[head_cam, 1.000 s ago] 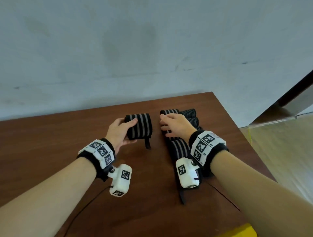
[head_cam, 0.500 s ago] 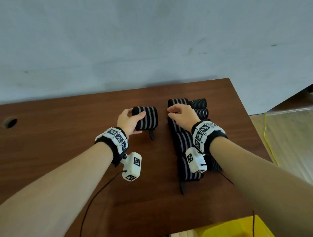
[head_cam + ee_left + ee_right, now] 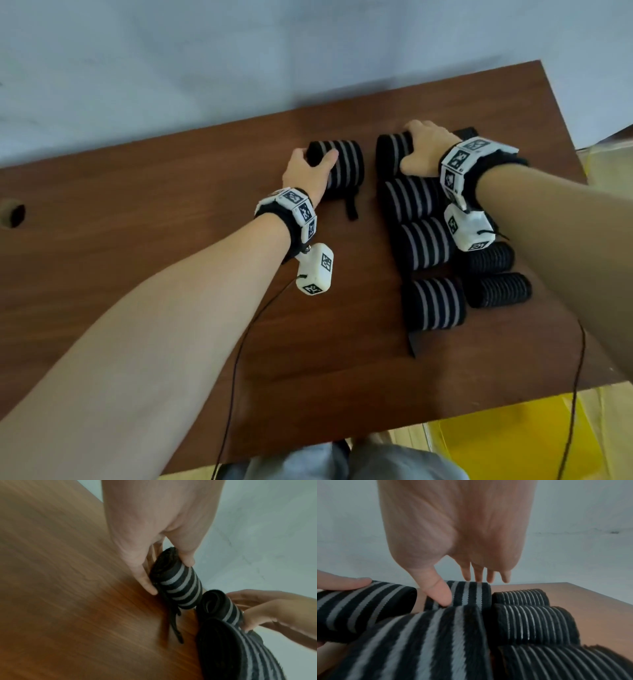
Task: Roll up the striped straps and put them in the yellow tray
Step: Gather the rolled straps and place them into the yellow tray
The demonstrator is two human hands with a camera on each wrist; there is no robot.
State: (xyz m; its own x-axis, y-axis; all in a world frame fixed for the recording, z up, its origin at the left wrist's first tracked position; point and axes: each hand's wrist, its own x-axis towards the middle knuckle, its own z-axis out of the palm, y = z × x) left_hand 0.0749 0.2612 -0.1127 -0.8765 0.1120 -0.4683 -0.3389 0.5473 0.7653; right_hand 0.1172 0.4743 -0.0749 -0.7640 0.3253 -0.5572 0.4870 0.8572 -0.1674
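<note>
Brown wooden table (image 3: 144, 274) stands against a pale wall (image 3: 239, 51). Below its near right edge sits the yellow tray (image 3: 507, 442), contents unclear. Left hand (image 3: 306, 171) grips a rolled striped strap (image 3: 342, 168); just right, right hand (image 3: 426, 149) grips the farthest roll (image 3: 394, 154) of a row.

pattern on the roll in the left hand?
The roll in the left hand is black with pale grey lengthwise stripes; left wrist view shows it best.
</note>
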